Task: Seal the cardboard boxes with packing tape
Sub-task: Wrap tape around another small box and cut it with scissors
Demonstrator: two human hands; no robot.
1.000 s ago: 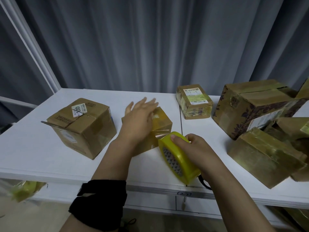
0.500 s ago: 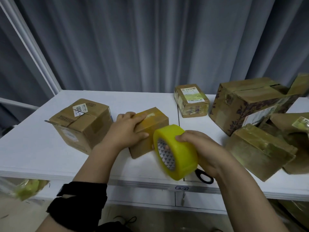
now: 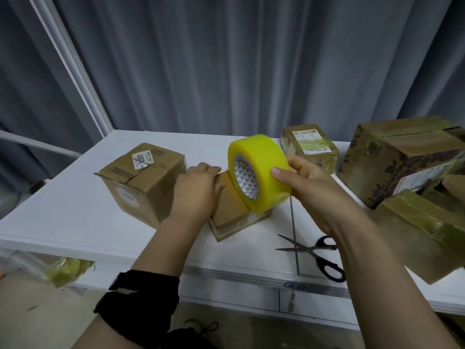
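My right hand (image 3: 309,190) clamps the yellow tape roll (image 3: 261,159) — at nine o'clock my left hand (image 3: 196,190) grips the small cardboard box (image 3: 232,209).

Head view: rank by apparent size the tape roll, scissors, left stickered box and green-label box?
1. left stickered box
2. tape roll, held nearer the camera, so unsure
3. green-label box
4. scissors

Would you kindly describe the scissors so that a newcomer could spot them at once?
Look at the white table, along its near edge. Nearer you than the right hand holding the yellow tape roll lie the scissors, blades open. They alone have black handles and metal blades; the boxes nearby are brown cardboard.
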